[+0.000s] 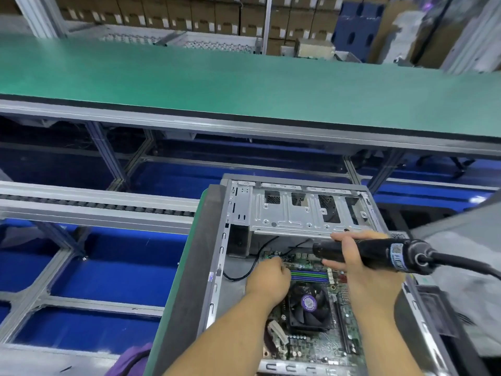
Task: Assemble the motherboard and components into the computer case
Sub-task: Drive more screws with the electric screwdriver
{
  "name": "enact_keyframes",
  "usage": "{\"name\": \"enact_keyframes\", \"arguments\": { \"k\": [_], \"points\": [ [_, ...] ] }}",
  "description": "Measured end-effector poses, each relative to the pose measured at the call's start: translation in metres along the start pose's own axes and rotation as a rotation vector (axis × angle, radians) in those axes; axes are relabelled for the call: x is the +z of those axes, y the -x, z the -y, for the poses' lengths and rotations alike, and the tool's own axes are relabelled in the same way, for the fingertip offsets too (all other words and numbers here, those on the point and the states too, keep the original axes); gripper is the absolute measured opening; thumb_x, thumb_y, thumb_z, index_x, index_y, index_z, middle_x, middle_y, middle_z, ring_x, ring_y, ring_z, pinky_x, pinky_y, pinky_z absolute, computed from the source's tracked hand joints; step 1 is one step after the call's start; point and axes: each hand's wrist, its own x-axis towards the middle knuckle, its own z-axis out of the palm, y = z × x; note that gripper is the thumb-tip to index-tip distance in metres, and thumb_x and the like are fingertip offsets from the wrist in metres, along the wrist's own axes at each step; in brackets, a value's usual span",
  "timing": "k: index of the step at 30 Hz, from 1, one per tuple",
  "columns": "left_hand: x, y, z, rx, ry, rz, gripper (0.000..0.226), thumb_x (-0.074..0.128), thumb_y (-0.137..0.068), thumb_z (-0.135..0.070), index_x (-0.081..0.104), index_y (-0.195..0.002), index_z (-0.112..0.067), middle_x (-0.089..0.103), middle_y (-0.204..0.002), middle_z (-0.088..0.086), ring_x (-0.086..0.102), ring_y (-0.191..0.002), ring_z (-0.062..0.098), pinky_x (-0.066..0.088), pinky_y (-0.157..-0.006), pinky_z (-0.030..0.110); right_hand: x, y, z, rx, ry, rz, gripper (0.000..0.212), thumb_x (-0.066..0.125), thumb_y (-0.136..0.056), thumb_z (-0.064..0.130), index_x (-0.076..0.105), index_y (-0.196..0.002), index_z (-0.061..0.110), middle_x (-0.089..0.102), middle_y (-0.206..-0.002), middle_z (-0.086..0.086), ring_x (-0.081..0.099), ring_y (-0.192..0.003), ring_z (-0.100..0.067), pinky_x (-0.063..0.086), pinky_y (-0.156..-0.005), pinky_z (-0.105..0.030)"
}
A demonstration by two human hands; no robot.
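Green conveyor runs behind; case (298, 213) lies open on the counter (187, 280). Board (320, 335) already sits inside, fan at 6 o'clock. Right hand (360, 264) wraps the driver (379, 253); left hand (268, 278) pinches something at the board's top-left corner, can't tell what. Screwing down probably remains.

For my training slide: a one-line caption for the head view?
Right hand grips an electric screwdriver over the motherboard in the open computer case; left hand works at its far edge.

The computer case (284, 213) is bare matt sheet metal; the electric screwdriver (379, 255) has a black plastic body.
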Motion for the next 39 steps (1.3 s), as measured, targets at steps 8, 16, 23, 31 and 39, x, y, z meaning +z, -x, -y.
{"name": "enact_keyframes", "arguments": {
  "k": [8,16,23,31,39],
  "points": [
    [0.000,-0.002,0.002,0.033,-0.082,-0.059,0.029,0.038,-0.099,-0.026,0.051,-0.120,-0.011,0.044,-0.123,0.008,0.051,-0.105,0.029,0.049,-0.081,0.040,-0.002,0.007,-0.031,-0.158,0.011,-0.094,0.017,0.082,-0.081,0.019,0.071,-0.086,0.031,0.069,-0.091,-0.014,0.068,-0.088,-0.039,0.054,-0.082,-0.064],
    [-0.002,-0.003,0.002,0.006,-0.175,0.008,0.030,0.036,-0.098,-0.026,0.054,-0.116,-0.010,0.050,-0.123,0.009,0.051,-0.110,0.029,0.049,-0.082,0.041,-0.005,0.007,-0.045,-0.113,-0.152,-0.196,0.028,0.080,-0.078,0.031,0.067,-0.094,0.012,0.072,-0.089,-0.002,0.074,-0.087,-0.028,0.064,-0.064,-0.048],
    [-0.014,0.001,-0.009,0.070,-0.169,-0.231,0.035,0.036,-0.098,-0.034,0.060,-0.082,-0.014,0.061,-0.091,0.005,0.057,-0.085,0.025,0.053,-0.070,0.039,-0.007,0.011,-0.028,-0.031,-0.266,-0.146,0.013,0.077,-0.085,0.010,0.068,-0.086,0.020,0.073,-0.089,-0.011,0.074,-0.086,-0.028,0.063,-0.057,-0.041],
    [-0.054,0.026,-0.094,-0.219,0.795,0.168,0.081,0.028,-0.093,-0.071,0.069,-0.079,-0.003,0.073,-0.070,0.014,0.070,-0.061,0.023,0.056,-0.057,0.026,-0.012,0.004,-0.001,-0.084,-0.385,-0.107,0.008,0.063,-0.085,0.039,0.070,-0.083,0.036,0.074,-0.093,-0.009,0.074,-0.078,-0.017,0.058,-0.048,-0.031],
    [-0.048,0.079,-0.144,-0.553,1.733,-0.022,0.043,0.060,-0.092,-0.045,0.058,-0.113,-0.008,0.071,-0.096,0.016,0.063,-0.061,0.028,0.042,-0.039,0.022,-0.019,0.031,0.015,0.143,-0.426,-0.037,0.047,0.065,-0.071,0.080,0.075,-0.090,0.037,0.077,-0.106,0.004,0.071,-0.075,-0.013,0.052,-0.061,-0.032]
  ]
}}
